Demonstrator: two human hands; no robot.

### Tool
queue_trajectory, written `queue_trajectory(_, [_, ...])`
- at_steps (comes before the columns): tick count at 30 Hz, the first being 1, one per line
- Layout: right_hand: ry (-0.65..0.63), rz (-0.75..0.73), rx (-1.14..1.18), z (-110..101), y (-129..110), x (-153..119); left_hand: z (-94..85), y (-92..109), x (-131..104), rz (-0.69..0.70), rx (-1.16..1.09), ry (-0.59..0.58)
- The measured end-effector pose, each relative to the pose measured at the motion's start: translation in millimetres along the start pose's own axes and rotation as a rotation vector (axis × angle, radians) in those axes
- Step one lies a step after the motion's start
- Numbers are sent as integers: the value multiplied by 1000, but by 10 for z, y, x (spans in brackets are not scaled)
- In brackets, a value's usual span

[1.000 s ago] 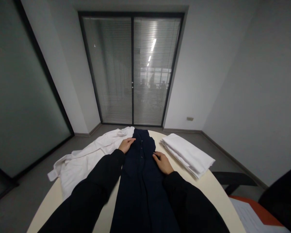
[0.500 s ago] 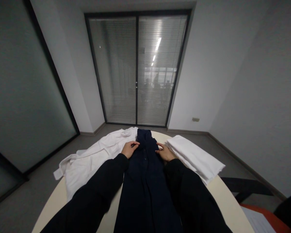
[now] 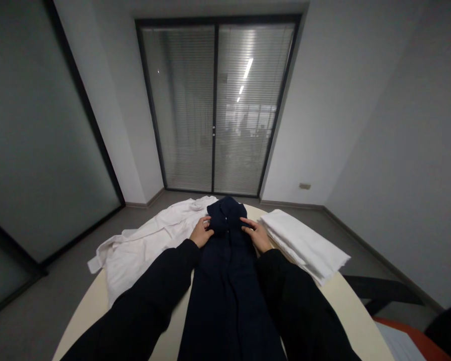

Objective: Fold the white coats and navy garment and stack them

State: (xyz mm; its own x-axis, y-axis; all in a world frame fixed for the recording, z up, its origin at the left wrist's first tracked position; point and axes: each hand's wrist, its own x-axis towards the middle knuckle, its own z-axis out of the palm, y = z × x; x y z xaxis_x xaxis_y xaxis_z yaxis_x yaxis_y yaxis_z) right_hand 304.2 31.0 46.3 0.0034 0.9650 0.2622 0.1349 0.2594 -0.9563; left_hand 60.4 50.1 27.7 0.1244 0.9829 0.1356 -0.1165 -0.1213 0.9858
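A long navy shirt [image 3: 229,281] with a button front runs down the middle of the table, its collar end at the far edge. My left hand [image 3: 201,232] pinches the shirt's left edge just below the collar, fingers and thumb on the cloth. On the opposite edge my right hand [image 3: 257,235] grips the fabric between its thumb and fingers. To the left lies a rumpled white shirt [image 3: 150,235], partly behind my left sleeve. A folded white cloth [image 3: 304,243] rests to the right of my right hand.
Everything lies on a round cream table [image 3: 346,306]. An orange surface with a white sheet [image 3: 396,341] on it shows at the lower right, near a dark bar [image 3: 383,290]. Beyond the table stands a glass door with blinds [image 3: 214,110].
The navy shirt's top has spread wider and its collar now sits rounder at the far edge. Both hands have shifted slightly along its sides, and the view has moved a little.
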Motion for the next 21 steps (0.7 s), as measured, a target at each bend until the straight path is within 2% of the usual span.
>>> queue_trajectory(3, [58, -27, -3, 29, -92, -91, 13, 1, -76, -51, -38, -52])
queue_trajectory(6, [74, -7, 68, 73, -142, -192, 16, -2, -150, -39, 24, -34])
queue_trajectory(10, [-54, 72, 253, 119, -241, -330, 5, 42, -258, 26, 97, 13])
queue_trajectory(12, [-79, 37, 191, 124, -304, -384, 5, 95, -324, 64, 100, -7])
queue_trajectory(15, [-25, -60, 37, 101, -395, -445, 13, 204, -433, 136, 102, -5])
queue_trajectory(21, [-22, -166, -100, -40, -606, -601, -18, 417, -626, 248, 163, 157])
